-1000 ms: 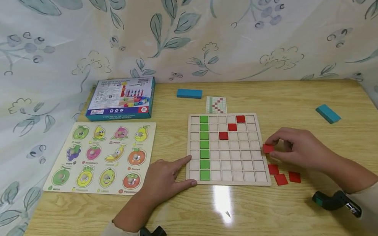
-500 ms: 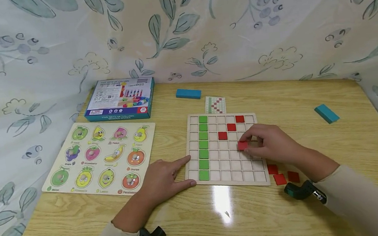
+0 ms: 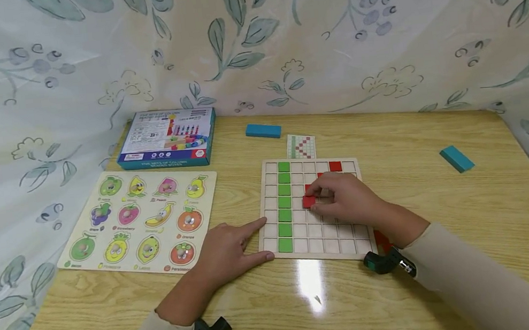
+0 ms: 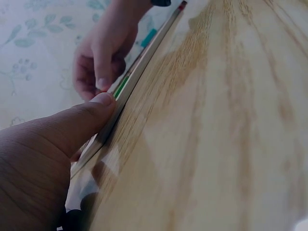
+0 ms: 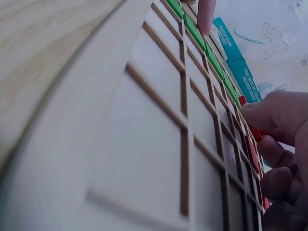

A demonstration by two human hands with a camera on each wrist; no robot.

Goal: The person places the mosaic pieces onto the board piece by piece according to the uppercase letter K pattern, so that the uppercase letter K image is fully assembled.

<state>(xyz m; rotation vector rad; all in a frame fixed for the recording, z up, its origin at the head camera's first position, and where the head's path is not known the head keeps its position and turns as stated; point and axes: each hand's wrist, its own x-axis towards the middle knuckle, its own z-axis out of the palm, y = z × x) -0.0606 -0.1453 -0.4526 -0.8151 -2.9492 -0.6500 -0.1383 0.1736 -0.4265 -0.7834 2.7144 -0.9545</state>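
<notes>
A wooden grid board (image 3: 315, 232) lies flat, with a column of green square tiles (image 3: 284, 202) filling one line of cells. Between thumb and fingers, my right hand (image 3: 347, 196) pinches a red square tile (image 3: 308, 202) over the board, just right of the green column; in the right wrist view the tile (image 5: 254, 131) is tilted. Other red tiles (image 3: 335, 166) sit in upper cells, some partly covered by that hand. My left hand (image 3: 227, 249) touches the board's left edge with extended index finger and thumb. Loose red tiles (image 3: 381, 238) are mostly hidden beneath the right wrist.
Behind the board lies a small pattern card (image 3: 301, 146). A fruit puzzle board (image 3: 121, 234) and a flat printed box (image 3: 165, 139) occupy the left. One blue block (image 3: 263, 130) lies at the back, another blue block (image 3: 457, 158) at right. A patterned curtain (image 3: 309, 36) hangs behind.
My right hand has carried the red tile from beside the board's right edge leftward to a spot near the green column. The left hand stays at the left edge.
</notes>
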